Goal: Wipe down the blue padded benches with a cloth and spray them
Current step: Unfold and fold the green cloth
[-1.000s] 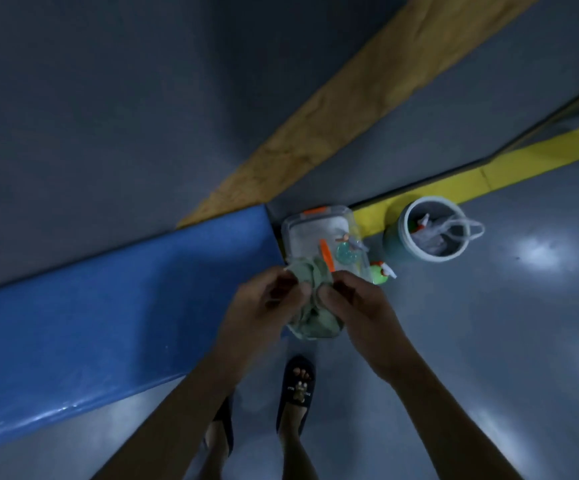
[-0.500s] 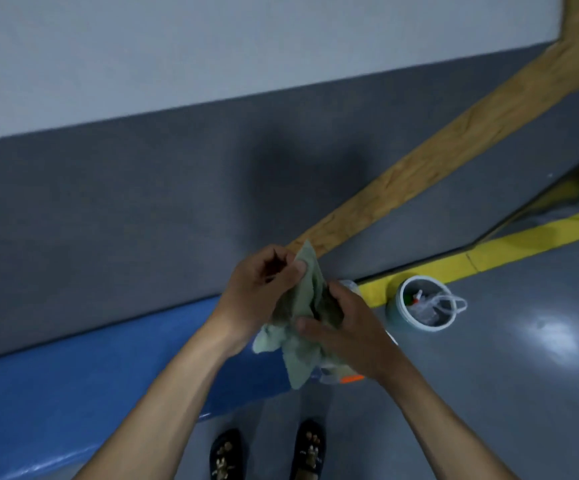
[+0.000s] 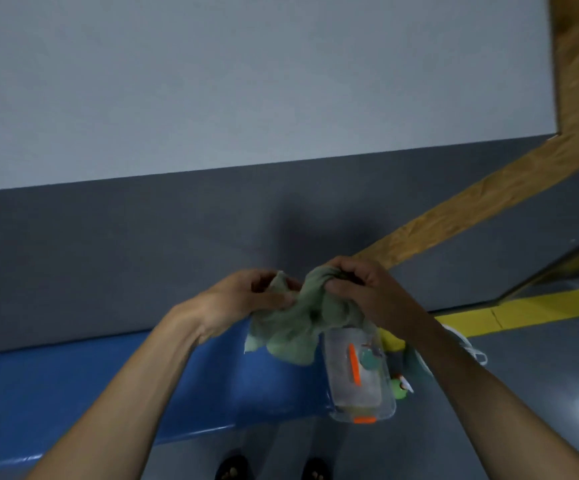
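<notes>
While held up in front of the chest, cloth (image 3: 298,320) bunched between both hands, above right end of blue bench (image 3: 142,386). Left hand (image 3: 246,299) pinching one corner, fingers curled round it; right hand (image 3: 360,289) gripping opposite bunch. Lower folds hanging free, not yet touching padding. Clear box (image 3: 360,379) standing just off bench's right end; green spray bottle (image 3: 400,388) beside it, possibly lying on floor, view too dim to confirm. Risks: loose folds snagging box and tipping it when cloth lowered; corner slipping from pinch if shaken out hard; wiping with wadded cloth likely to leave streaks.
</notes>
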The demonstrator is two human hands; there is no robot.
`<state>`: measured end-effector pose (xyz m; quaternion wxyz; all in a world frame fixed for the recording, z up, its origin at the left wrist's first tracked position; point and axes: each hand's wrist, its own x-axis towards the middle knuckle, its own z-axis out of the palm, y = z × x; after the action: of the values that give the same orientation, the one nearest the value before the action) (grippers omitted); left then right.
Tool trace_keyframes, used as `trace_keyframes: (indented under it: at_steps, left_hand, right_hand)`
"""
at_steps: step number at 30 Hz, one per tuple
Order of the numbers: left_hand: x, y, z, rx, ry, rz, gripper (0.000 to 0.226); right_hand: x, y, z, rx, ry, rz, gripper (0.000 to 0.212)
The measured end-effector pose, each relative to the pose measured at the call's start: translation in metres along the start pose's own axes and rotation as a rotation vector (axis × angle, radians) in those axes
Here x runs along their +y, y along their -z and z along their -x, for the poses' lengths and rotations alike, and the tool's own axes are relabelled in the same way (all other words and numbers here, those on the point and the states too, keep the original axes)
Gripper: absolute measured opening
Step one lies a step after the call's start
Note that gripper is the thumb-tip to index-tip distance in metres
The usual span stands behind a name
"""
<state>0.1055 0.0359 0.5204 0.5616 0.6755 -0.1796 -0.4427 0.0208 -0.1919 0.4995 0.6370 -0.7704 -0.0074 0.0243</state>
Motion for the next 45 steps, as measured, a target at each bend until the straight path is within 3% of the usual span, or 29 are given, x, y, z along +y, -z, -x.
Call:
trace_keyframes:
  at_steps: [2, 5, 7, 9, 12, 15, 19, 21, 23, 26, 31, 35, 37, 39, 42, 45]
  left_hand:
    - [0.004, -0.003, 0.001, 0.127, -0.050, 0.049, 0.011]
    - [0.012, -0.001, -0.001, 0.466, -0.292, 0.113, 0.015]
    - [0.020, -0.002, 0.000, 0.533, -0.439, 0.077, 0.011]
    - [0.026, -0.008, 0.002, 0.511, -0.501, -0.014, 0.010]
    - [0.029, -0.015, 0.007, 0.484, -0.517, -0.052, 0.010]
    - [0.029, -0.015, 0.014, 0.408, -0.456, -0.114, 0.015]
    - [0.022, 0.006, 0.025, 0.229, -0.257, -0.451, 0.035]
    - [0.017, 0.019, 0.029, 0.189, -0.176, -0.694, 0.034]
    - [0.014, 0.028, 0.034, 0.210, -0.161, -0.866, 0.022]
    - [0.009, 0.031, 0.037, 0.315, -0.198, -0.926, 0.016]
    - [-0.005, 0.037, 0.038, 0.460, -0.394, -0.740, 0.028]
    - [0.000, 0.034, 0.043, 0.368, -0.398, -0.421, 0.029]
    - [0.000, 0.034, 0.042, 0.356, -0.407, -0.379, 0.029]
    - [0.000, 0.033, 0.041, 0.395, -0.433, -0.345, 0.028]
    - [-0.005, 0.033, 0.042, 0.510, -0.465, -0.340, 0.022]
    - [-0.008, 0.034, 0.042, 0.622, -0.501, -0.323, 0.019]
  right_hand:
    - [-0.010, 0.003, -0.001, -0.019, 0.016, 0.025, 0.015]
    - [-0.009, 0.011, 0.005, -0.036, -0.010, 0.052, 0.017]
    - [-0.001, 0.015, 0.010, -0.076, -0.024, 0.156, 0.021]
    - [0.009, 0.015, 0.013, -0.136, -0.049, 0.290, 0.029]
    - [0.022, 0.015, 0.016, -0.126, -0.055, 0.366, 0.012]
    - [0.033, 0.014, 0.016, -0.065, -0.063, 0.422, 0.017]
    - [0.026, 0.012, 0.007, 0.112, -0.075, 0.260, 0.014]
    - [0.018, 0.013, 0.003, 0.128, -0.028, 0.189, 0.011]
    - [0.013, 0.013, -0.001, 0.120, 0.017, 0.227, 0.012]
    - [0.013, 0.014, -0.004, 0.162, 0.060, 0.320, 0.013]
    - [0.014, 0.024, 0.000, 0.100, 0.132, 0.531, 0.012]
    - [0.012, 0.028, 0.011, 0.001, 0.136, 0.594, 0.016]
    - [0.014, 0.029, 0.015, -0.019, 0.166, 0.571, 0.019]
    - [0.018, 0.033, 0.018, -0.035, 0.181, 0.573, 0.006]
    - [0.028, 0.039, 0.021, -0.042, 0.165, 0.581, 0.038]
    - [0.034, 0.041, 0.021, -0.007, 0.134, 0.556, 0.043]
